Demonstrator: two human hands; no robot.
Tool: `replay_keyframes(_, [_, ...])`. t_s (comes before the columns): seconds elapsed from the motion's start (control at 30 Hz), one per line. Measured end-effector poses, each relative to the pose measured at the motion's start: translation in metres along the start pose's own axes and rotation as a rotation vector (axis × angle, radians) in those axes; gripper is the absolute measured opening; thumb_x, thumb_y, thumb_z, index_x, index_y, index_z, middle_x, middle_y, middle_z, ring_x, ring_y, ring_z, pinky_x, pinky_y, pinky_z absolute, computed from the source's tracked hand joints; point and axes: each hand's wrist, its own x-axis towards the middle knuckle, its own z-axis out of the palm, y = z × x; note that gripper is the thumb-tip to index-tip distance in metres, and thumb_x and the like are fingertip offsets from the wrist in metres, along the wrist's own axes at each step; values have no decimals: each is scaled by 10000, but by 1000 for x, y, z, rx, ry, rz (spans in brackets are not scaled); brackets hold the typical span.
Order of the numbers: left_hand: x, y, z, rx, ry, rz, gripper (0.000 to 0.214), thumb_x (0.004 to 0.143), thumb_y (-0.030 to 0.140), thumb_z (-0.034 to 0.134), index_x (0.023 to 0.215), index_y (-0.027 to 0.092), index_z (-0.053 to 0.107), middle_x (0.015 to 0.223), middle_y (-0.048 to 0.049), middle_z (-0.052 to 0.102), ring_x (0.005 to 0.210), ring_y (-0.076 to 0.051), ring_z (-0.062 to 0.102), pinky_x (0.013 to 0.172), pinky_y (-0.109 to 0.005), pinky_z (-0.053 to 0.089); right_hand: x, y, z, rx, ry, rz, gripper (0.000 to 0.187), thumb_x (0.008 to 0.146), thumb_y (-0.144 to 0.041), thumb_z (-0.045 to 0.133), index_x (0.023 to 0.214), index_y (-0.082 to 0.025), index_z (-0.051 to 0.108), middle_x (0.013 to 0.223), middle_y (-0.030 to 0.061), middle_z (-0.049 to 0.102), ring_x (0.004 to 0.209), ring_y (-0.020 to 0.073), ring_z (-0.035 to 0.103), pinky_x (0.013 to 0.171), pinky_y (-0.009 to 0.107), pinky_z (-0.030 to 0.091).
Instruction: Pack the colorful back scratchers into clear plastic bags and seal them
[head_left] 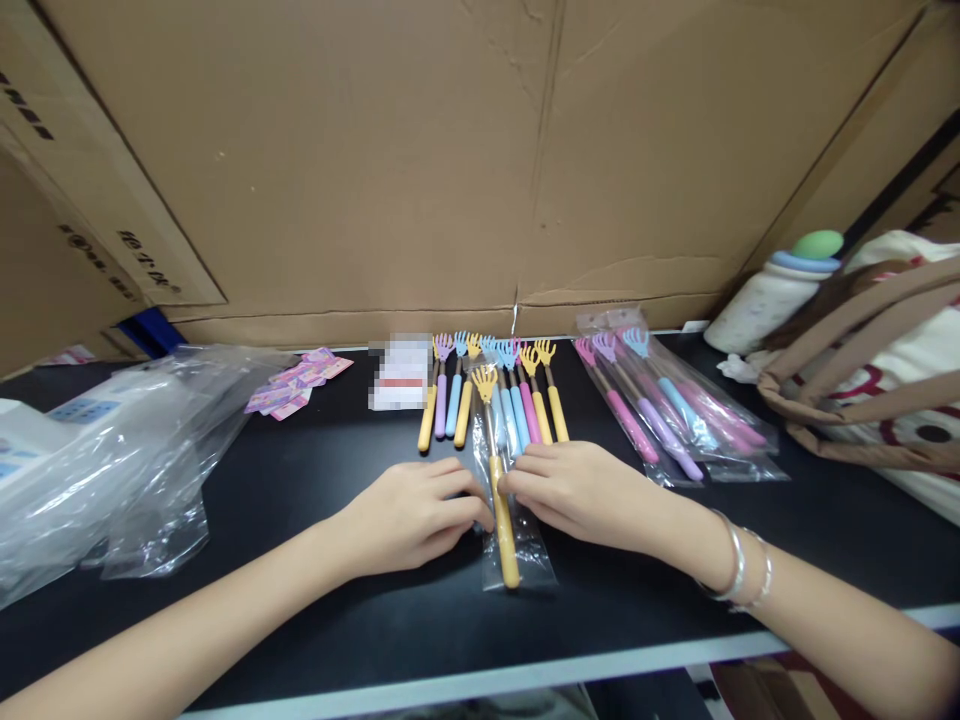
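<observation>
Half-curled, the left hand (420, 512) has its fingertips at the left side of a clear sleeve (536, 562), while the right hand (574, 487) bends its fingers over the other side, close against the handle of the yellow back scratcher (504, 525). With the fingertips partly hidden, I cannot tell whether either hand pinches the film. The scratcher appears to lie inside the sleeve, midway along the table (300, 620), butt toward the front edge and claw toward the back edge, probably so its length runs between the hands. Loose scratchers (440, 408) lie side by side near the back edge, likely lined up so each shows; bagged scratchers (666, 432) overlap toward the back right corner, seemingly set apart from them. Handles are smooth and rounded, in yellow, blue, purple and pink, on slim rods with splayed, hand-shaped claws. The film is thin, glossy and creased; the cardboard (360, 170) behind is matt.
</observation>
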Motion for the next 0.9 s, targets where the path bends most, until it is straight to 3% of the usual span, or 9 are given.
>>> replay_keyframes(0.9, [1,1,-1,5,18,10,221,917,162,393,969,227,599,939,-20,611,848,-140,562,691,-232,449,-1,-1,0,108,1,29,196,943,-216,397,886,-168,578,783,46,611,776,159,546,647,255,390])
